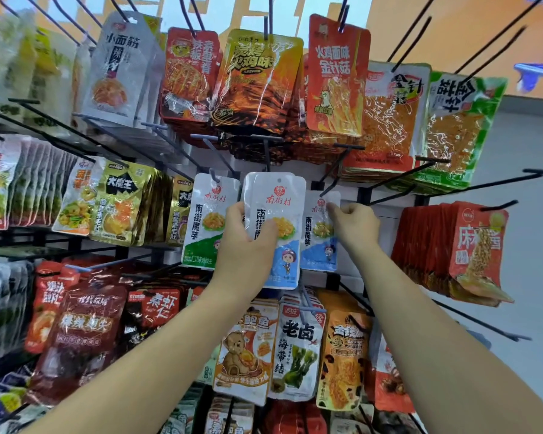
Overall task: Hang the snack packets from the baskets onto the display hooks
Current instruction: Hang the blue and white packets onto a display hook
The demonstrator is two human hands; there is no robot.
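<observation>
Left hand [246, 242] grips white-blue packet [276, 195] upright, long axis vertical, hole end up. Right hand [355, 227] pinches top of second packet [318, 245], seemingly on hook [333, 174].

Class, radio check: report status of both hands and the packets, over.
Left hand grips front packet, hooking unclear. Right hand pinches hung packet at hook. Nothing obstructing.

"南街村" on white-blue packet [276, 195]; "老卤" on lower white packet [295, 339].
</observation>
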